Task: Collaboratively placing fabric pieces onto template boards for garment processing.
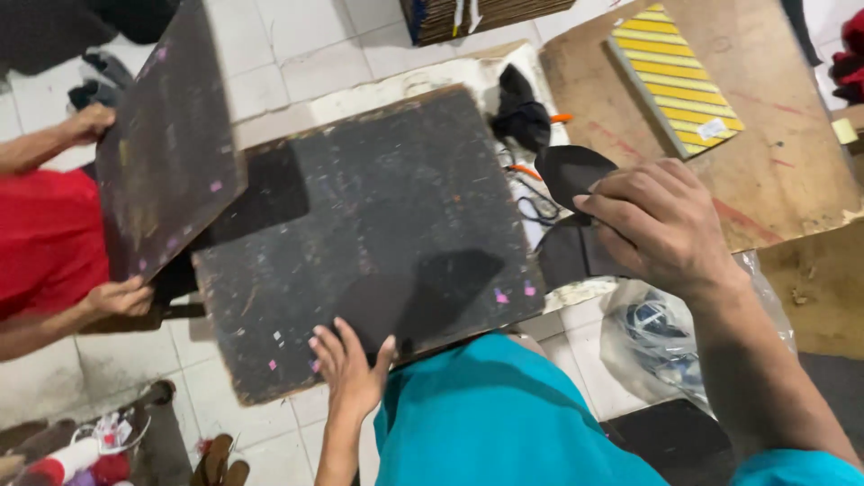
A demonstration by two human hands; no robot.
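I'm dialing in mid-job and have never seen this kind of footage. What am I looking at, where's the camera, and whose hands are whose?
There is no machine here: the single picture comes from a camera on a person's head, looking down past their teal shirt. Their left hand rests on the near edge of a dark speckled board. Their right hand grips a thin black oval piece. At the left, a co-worker in a red shirt holds a second dark board tilted up with both hands. Beyond lie a brown panel with a yellow striped pad, and a clear plastic bag on the tiled floor.
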